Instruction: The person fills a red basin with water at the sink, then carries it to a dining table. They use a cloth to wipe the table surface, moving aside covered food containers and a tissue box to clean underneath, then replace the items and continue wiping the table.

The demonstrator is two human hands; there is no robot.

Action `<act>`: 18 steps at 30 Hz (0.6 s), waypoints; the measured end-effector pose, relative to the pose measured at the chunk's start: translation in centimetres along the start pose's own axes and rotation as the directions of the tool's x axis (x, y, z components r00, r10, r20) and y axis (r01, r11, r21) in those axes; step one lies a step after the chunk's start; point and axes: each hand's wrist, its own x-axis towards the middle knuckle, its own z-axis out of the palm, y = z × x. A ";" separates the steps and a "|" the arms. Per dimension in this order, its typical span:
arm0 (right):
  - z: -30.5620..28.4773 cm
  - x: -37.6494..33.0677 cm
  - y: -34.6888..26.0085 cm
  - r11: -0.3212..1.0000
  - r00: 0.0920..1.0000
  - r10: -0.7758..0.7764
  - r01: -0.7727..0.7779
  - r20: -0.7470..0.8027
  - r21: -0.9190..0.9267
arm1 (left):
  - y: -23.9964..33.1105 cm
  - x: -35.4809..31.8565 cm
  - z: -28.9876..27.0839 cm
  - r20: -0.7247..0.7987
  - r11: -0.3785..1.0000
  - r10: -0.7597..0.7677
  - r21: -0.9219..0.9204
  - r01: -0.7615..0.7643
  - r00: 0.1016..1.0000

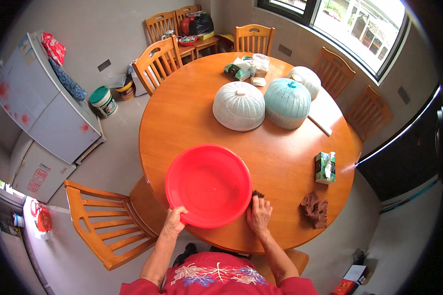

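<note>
A wide red plastic basin (209,184) sits at the near edge of the round wooden table (172,113); nothing shows inside it. My left hand (173,221) is closed on the basin's near left rim, thumb over the edge. Just right of the basin, my right hand (259,215) rests low on the tabletop. Its bent fingers press on a small dark clump (257,194), mostly covered by the fingertips and too small to name. Farther right lies a crumpled brown cloth (314,210).
A green tissue box (325,167) stands toward the right edge. Two white mesh food covers (238,106) (305,81) and a teal one (287,101) occupy the far side, near packets (240,69). Wooden chairs (108,223) surround the table; a refrigerator (49,108) stands left.
</note>
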 end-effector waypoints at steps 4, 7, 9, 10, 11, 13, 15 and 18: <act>-2.0 -3.9 0.5 0.994 0.993 -0.113 0.113 -0.021 -0.003 | -0.9 -0.4 1.6 0.018 0.999 -0.035 -0.037 0.036 0.999; -2.1 -3.7 2.5 0.988 0.993 -0.099 0.091 -0.058 -0.126 | -1.4 -0.8 3.2 0.022 0.997 -0.061 -0.052 0.062 0.998; -1.9 -2.6 3.5 0.986 0.997 -0.002 -0.011 -0.078 -0.167 | -2.3 -0.4 3.4 0.029 0.997 -0.049 -0.057 0.051 0.998; -1.7 -2.1 3.9 0.978 0.995 0.040 -0.057 -0.091 -0.200 | -2.9 0.1 3.3 0.036 0.998 -0.044 -0.053 0.046 0.998; -1.8 -1.9 4.1 0.979 0.993 0.056 -0.075 -0.107 -0.190 | -3.6 0.7 3.2 0.043 0.998 -0.038 -0.049 0.040 0.998; -2.1 -2.0 4.0 0.980 0.988 0.089 -0.109 -0.124 -0.164 | -4.3 0.7 3.5 0.032 0.998 -0.045 -0.047 0.046 0.998; -2.0 -3.4 3.7 0.985 0.992 0.071 -0.086 -0.100 -0.148 | -4.6 0.6 4.2 0.011 0.997 -0.062 -0.051 0.063 0.998; -3.6 -6.4 2.4 0.996 1.000 0.016 -0.016 -0.005 -0.090 | -4.9 0.5 5.3 -0.011 0.999 -0.020 -0.042 0.020 1.000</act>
